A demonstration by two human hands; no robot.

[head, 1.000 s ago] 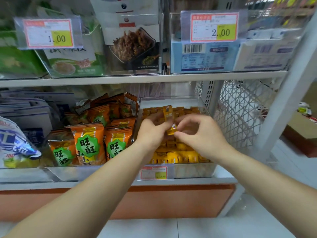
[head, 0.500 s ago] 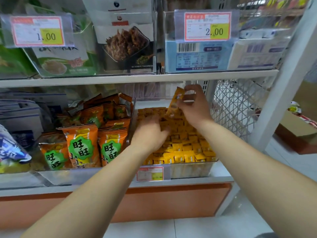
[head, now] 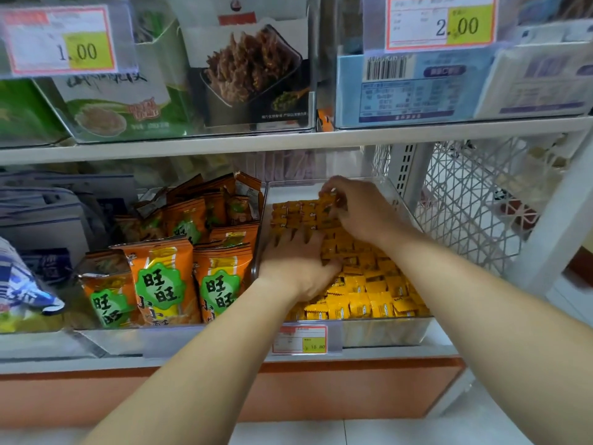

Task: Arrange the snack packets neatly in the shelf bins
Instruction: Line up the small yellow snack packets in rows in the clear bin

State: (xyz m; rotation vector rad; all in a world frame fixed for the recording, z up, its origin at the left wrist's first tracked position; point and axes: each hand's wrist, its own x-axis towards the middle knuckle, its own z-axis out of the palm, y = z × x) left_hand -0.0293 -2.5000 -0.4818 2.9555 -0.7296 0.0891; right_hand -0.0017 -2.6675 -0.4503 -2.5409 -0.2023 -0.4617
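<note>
A clear plastic bin [head: 383, 332] on the lower shelf holds many small yellow-orange snack packets [head: 372, 293]. My left hand [head: 295, 264] lies flat on the packets near the bin's left wall, fingers spread. My right hand [head: 359, 210] is at the back of the bin, fingers pinched on one small orange packet [head: 327, 200] held against the back row. To the left, another clear bin holds larger orange snack bags [head: 160, 284] with green labels, standing upright.
The upper shelf [head: 288, 139] hangs low over the bins, carrying boxed goods and price tags. A white mesh side panel [head: 465, 200] bounds the shelf on the right. A blue-white bag [head: 22, 284] sits far left. A price tag [head: 300, 339] clips onto the bin front.
My right hand has lowered the packet from high at the back down onto the back row. My left hand has slid left and flattened on the packets.
</note>
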